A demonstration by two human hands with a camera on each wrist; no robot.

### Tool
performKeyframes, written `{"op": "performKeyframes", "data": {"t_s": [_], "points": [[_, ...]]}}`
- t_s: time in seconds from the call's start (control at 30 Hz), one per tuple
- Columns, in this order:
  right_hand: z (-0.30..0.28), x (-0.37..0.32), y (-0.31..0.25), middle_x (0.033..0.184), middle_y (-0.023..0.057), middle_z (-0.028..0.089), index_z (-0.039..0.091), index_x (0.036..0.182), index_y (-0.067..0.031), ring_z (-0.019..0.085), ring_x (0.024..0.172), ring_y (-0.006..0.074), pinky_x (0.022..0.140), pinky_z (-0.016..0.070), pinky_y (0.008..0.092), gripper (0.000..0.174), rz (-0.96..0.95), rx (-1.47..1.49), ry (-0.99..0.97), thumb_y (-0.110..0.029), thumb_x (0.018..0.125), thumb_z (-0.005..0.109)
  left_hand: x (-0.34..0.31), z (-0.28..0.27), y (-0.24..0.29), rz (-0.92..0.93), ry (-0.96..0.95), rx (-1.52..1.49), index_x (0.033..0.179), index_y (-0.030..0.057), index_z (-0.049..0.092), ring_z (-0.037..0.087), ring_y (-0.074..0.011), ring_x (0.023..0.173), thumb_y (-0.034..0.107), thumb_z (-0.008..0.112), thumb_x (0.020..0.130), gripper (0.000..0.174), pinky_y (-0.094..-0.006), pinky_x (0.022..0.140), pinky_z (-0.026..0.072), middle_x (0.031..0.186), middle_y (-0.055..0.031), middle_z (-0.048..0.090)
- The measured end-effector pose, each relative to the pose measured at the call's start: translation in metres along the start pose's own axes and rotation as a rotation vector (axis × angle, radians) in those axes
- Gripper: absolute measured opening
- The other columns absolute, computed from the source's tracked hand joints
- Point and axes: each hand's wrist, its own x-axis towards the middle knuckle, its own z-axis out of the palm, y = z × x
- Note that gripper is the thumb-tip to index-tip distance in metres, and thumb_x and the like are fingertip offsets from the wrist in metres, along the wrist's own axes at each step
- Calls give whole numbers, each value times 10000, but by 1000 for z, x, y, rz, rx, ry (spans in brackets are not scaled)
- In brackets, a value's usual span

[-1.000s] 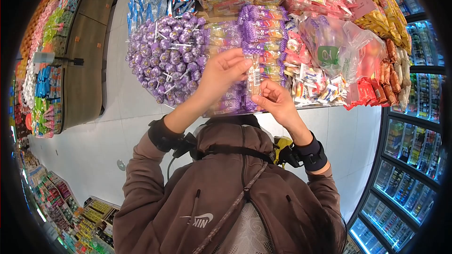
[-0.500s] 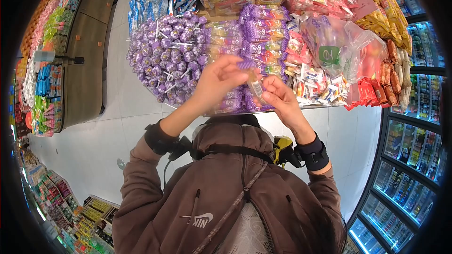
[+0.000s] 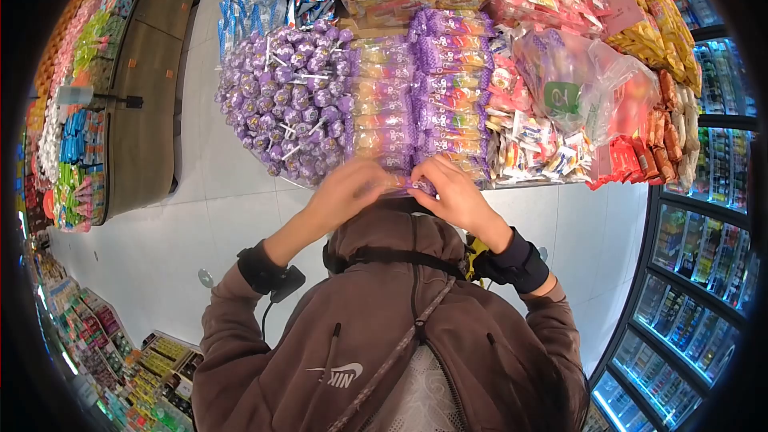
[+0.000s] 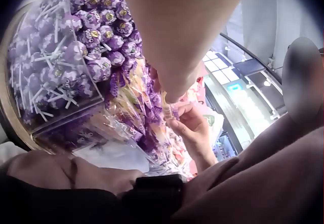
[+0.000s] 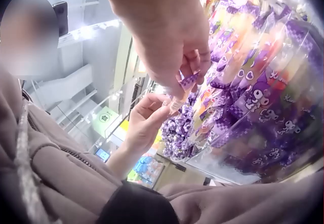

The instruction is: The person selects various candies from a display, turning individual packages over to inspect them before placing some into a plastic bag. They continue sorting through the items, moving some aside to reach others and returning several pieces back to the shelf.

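Note:
Both my hands are close together at the near edge of the candy display in the head view. My left hand [image 3: 350, 190] pinches one end of a small clear candy packet [image 5: 189, 81] with purple checkered ends. My right hand [image 3: 458, 198] pinches its other end, the purple tip showing between thumb and fingers in the right wrist view. Much of the packet is hidden behind the fingers. Just beyond the hands lie two columns of similar packets [image 3: 452, 96]. Left of them is a heap of purple-wrapped lollipops [image 3: 280, 100].
A clear plastic bag [image 3: 560, 84] lies over pink-wrapped sweets on the right. Red packets [image 3: 620, 162] are at the display's right front. Blue packets [image 3: 256, 0] stand at the back left. A second candy stand [image 3: 144, 112] is across the aisle, and lit shelves [image 3: 704, 248] line the right.
Both hands have come down and toward my body with the packet, from over the packet columns to the display's near edge. The packet turned from upright to slanted, then nearly sideways.

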Motion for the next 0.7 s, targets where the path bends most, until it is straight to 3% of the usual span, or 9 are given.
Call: {"op": "performKeyframes", "data": {"t_s": [0.17,0.27,0.43,0.57,0.7], "points": [[12,22,-1,844,105,476,480,878,-36,477,848,284,724,404,356,185,-102,-208,-31,-55,734,596,-1,-13,-9,254,125,448,905,58,581,544,-207,842,96,677,686,243,-349,787,436,902,-37,577],[19,31,5,844,95,469,486,875,-40,471,849,264,735,396,352,174,-170,-337,-60,-65,731,580,-7,-10,-23,272,114,617,900,74,577,528,-186,872,137,668,686,241,-385,846,405,909,-17,566],[31,37,19,854,62,482,502,872,-67,475,880,209,726,383,310,172,-210,-534,-96,-97,703,492,-15,3,-40,243,82,744,907,85,576,520,-165,878,165,651,707,229,-404,894,370,929,-5,564],[30,37,18,867,60,482,508,876,-70,473,882,213,735,382,315,172,-193,-559,-94,-91,706,508,-17,7,-45,236,73,735,960,68,549,499,-198,905,114,534,685,280,-430,920,351,983,-45,540],[28,37,18,867,57,479,509,872,-77,472,881,210,735,382,311,172,-196,-567,-91,-93,701,506,-19,7,-50,235,69,738,975,64,551,496,-201,910,116,535,686,294,-430,923,349,998,-48,536]]}}
